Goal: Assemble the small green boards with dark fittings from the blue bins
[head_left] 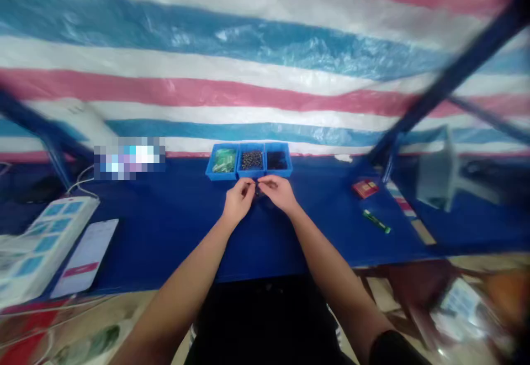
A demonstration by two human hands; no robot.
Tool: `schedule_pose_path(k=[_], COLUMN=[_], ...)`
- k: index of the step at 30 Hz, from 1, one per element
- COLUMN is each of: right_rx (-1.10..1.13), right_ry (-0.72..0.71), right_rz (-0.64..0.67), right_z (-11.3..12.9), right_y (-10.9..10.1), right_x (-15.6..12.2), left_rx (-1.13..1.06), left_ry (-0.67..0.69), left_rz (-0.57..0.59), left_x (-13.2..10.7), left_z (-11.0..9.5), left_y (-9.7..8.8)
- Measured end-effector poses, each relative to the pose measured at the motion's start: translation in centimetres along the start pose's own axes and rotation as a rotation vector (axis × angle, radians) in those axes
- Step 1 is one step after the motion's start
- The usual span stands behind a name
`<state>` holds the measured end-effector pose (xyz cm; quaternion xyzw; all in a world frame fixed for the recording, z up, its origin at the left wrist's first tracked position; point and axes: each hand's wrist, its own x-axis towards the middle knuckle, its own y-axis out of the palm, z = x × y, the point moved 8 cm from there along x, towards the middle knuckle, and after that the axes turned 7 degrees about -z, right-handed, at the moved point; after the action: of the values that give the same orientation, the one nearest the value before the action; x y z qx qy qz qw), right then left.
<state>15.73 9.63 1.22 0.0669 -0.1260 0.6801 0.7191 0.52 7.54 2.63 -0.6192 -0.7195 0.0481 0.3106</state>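
Blue table covering [165,238] lies under both forearms, and the left hand [239,202] and the right hand [278,194] meet above it, just in front of the bins. Their fingertips [250,186] are pressed together around a small dark piece [258,190], which seems pinched between the two hands; it is mostly hidden, so I cannot tell its exact form. Because the piece is so small, a weak pinch could let it drop and roll on the covering, and a careless wrist movement could knock the bins just ahead. These three blue plastic bins [265,173] stand joined in one row. The left bin [214,169] holds green items [224,160] in clear plastic, the middle bin [250,173] holds many small dark beads [252,160], and the right bin [285,169] holds dark contents [276,160] that are hard to recognise. Farther right lie a red booklet [365,188] and a green marker [376,221]; at left lie white boxes [41,243] and a white card [85,257]. A striped tarpaulin [248,39] hangs behind.
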Motion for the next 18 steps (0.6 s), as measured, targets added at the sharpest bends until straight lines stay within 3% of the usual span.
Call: schedule_pose_path(k=[18], right_rx=[0.026], right_ry=[0.05], right_rz=[0.022], right_z=[-0.26], right_y=[0.12], right_x=[-0.29], left_rx=[-0.057], left_ry=[-0.046], left_rz=[0.002], left_x=[-0.07], left_z=[0.05], left_y=[-0.06])
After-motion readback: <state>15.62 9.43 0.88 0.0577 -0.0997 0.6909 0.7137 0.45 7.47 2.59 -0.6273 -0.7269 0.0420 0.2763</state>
